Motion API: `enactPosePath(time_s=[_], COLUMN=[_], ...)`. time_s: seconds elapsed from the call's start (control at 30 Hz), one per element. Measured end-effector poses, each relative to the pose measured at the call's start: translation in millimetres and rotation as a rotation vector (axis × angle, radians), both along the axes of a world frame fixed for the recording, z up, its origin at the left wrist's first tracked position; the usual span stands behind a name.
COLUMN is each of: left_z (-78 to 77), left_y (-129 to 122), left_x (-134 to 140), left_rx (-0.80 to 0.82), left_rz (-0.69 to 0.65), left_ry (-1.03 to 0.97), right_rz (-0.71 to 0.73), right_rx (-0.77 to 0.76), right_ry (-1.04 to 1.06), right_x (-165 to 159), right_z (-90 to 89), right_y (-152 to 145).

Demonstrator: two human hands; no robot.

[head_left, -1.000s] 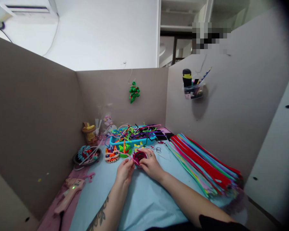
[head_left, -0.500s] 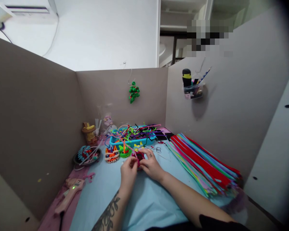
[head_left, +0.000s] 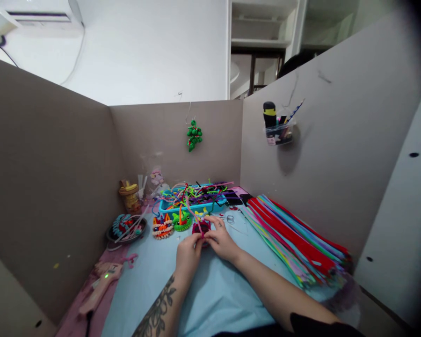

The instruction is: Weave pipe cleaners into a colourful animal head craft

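Note:
Between my two hands sits a small magenta pipe-cleaner craft [head_left: 201,227] with a dark middle. A light pink pipe cleaner [head_left: 193,213] sticks up and away from it. My left hand [head_left: 188,252] pinches its near edge between thumb and fingertips. Closed on the same piece from the right is my right hand [head_left: 224,242], thumb at the near edge and fingers along the far side. Just beyond are an orange-and-cream pipe-cleaner figure [head_left: 162,227], a green one [head_left: 181,221] and a partly hidden yellow one [head_left: 201,215]. Fingertips cover part of the magenta craft.
A blue tray [head_left: 166,208] of tangled pipe cleaners stands at the back. Bundled long pipe cleaners [head_left: 294,238] lie right, near scissors [head_left: 229,218]. At left are a dark bowl [head_left: 111,234] and a pink glue gun [head_left: 100,290] with a lit green light. Grey partitions [head_left: 175,140] surround the table.
Both hands stay on the magenta craft. My left fingertips have come closer to my right thumb at its near edge, and the pink pipe cleaner's upper end has shifted slightly right.

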State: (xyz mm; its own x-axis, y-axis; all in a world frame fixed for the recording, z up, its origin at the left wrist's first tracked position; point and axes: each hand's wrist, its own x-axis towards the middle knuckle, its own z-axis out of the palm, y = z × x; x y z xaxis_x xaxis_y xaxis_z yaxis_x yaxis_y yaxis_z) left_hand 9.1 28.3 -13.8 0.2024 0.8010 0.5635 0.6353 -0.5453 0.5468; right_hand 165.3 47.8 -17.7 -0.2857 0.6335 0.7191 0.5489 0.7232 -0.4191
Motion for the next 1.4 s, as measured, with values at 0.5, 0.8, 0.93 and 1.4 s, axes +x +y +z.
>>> enactPosePath(time_s=[0.5, 0.8, 0.93, 1.4], left_z=[-1.8, 2.1, 3.1, -0.4], left_y=[4, 14, 13, 18], left_x=[1, -1, 0, -1], left_rx=[-0.022, -0.159, -0.135, -0.144], left_rz=[-0.059, -0.011, -0.025, 0.019], left_ry=[-0.002, -0.286, -0.275, -0.281], right_rz=[-0.006, 0.049, 0.116, 0.123], right_rx=[-0.293, -0.273, -0.319, -0.056], right_ry=[0.268, 0.4, 0.474, 0.077], right_x=[-5, -4, -6, -2], right_z=[2.7, -1.6, -6.0, 5.3], right_y=[6, 6, 10, -8])
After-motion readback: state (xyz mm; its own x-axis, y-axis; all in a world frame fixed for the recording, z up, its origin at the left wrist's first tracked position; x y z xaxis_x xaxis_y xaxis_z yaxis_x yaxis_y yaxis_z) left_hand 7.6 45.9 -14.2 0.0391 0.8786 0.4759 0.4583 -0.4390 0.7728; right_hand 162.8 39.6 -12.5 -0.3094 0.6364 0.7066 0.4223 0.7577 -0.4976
